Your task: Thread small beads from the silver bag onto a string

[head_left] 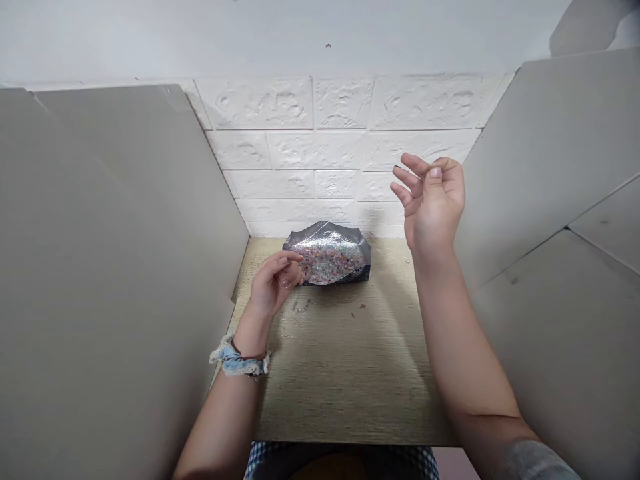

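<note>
A dark pouch with a shiny silver inside [327,257] sits at the back of the wooden table, full of small multicoloured pieces that look like beads. At its left edge is my left hand [275,281], the index finger reaching across the rim and the other fingers curled in; anything between them is too small to make out. My right hand [436,200] is raised high to the right of the pouch. Its thumb and index finger are pinched together while the other fingers spread apart, and what the pinch holds cannot be seen.
Tiny clear pieces [301,306] and a few brown specks [358,311] lie on the table [345,373] in front of the pouch. Tall grey panels stand on the left [110,267] and right [560,180]. A white brick-patterned wall [293,150] closes off the back.
</note>
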The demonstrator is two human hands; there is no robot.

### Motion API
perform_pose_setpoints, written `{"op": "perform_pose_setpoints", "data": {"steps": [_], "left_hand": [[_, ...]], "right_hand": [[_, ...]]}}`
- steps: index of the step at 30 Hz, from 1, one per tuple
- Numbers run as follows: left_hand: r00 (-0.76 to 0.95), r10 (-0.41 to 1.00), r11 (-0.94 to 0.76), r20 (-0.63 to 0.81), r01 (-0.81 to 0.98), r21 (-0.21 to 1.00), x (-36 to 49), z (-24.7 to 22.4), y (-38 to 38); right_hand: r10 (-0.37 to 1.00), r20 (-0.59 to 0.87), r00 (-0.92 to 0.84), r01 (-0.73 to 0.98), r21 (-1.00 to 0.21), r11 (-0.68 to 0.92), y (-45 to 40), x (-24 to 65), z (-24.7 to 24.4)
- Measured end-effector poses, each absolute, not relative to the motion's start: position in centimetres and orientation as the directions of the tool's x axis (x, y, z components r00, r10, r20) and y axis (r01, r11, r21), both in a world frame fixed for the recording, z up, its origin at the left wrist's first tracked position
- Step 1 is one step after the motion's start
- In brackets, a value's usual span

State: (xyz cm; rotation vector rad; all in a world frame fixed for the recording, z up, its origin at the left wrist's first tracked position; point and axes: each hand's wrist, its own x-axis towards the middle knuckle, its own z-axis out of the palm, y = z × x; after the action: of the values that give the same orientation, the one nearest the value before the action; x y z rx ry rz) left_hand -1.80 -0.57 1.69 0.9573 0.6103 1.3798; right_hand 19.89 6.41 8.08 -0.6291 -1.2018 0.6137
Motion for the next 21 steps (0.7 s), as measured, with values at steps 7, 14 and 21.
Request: {"op": "perform_pose_setpoints", "data": {"steps": [7, 14, 21], "left_hand": [[0.193, 0.959, -0.043, 0.206, -0.621, 0.783, -2.1, 1.6, -0.6], [0.218, 0.945, -0.059, 0.246, -0.624, 0.779, -2.0, 1.8, -0.7], [0.208, 0.949, -0.054, 0.237, -0.636, 0.770, -2.0, 2.0, -0.7]], "right_hand": [[0.728, 0.632, 0.266, -0.045, -0.746, 0.664, 6.6, 19.7, 7.9], [0.706, 0.648, 0.286, 0.038, -0.743, 0.668, 6.8, 20.3, 7.8], [0.656, 0.685, 0.317, 0.186, -0.723, 0.665, 7.7, 22.3, 7.5]]}}
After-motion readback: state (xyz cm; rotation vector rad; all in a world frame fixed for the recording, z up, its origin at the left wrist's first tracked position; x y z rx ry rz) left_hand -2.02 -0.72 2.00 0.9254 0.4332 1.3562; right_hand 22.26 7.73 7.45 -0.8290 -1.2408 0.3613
